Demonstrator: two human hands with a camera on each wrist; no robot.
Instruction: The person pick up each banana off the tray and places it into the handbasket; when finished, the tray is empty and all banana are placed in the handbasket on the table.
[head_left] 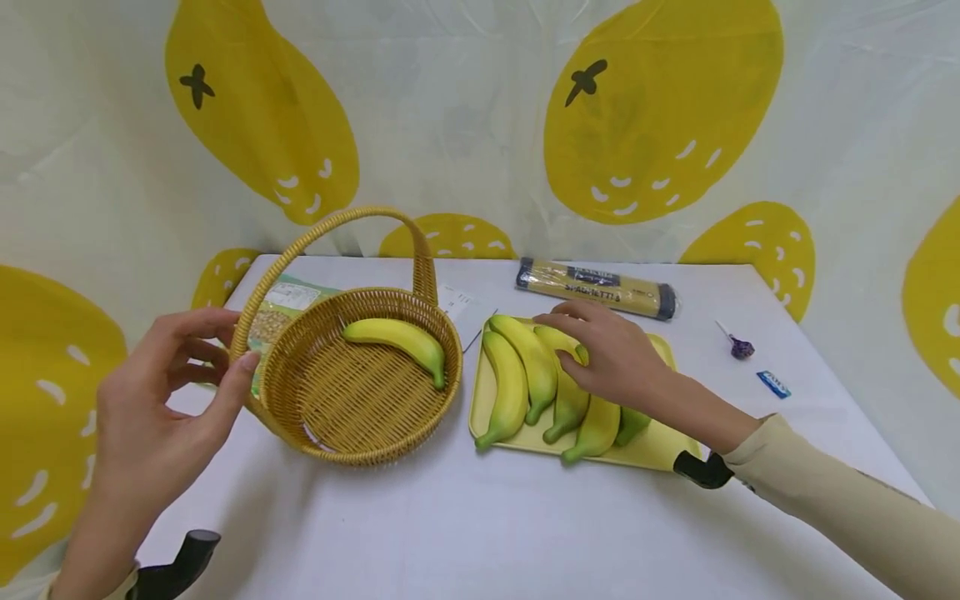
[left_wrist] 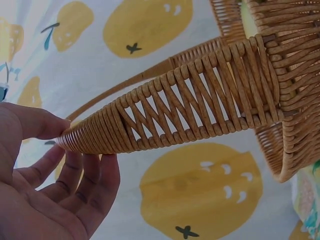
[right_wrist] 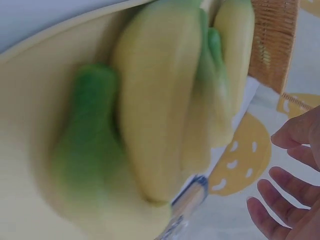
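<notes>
My left hand (head_left: 161, 392) pinches the woven handle (left_wrist: 190, 95) of a wicker basket (head_left: 352, 408) between thumb and fingers. The basket stands tilted toward me, its handle arching over the top. One yellow banana (head_left: 393, 335) with green ends lies inside against the back right wall. Right of the basket, several bananas (head_left: 506, 392) lie side by side on a pale yellow tray (head_left: 660, 450). Over them is my right hand (head_left: 611, 350), fingers loosely bent and partly hiding the bananas behind. In the right wrist view its fingers (right_wrist: 287, 195) are spread with nothing between them.
A spaghetti pack (head_left: 596, 292) lies behind the tray. On the right are a lollipop (head_left: 741, 347) and a small blue packet (head_left: 773, 384). A green bag (head_left: 288, 300) lies partly behind the basket, and a white sheet (head_left: 463, 310) sits between basket and tray. A fruit-print curtain (head_left: 465, 125) hangs behind.
</notes>
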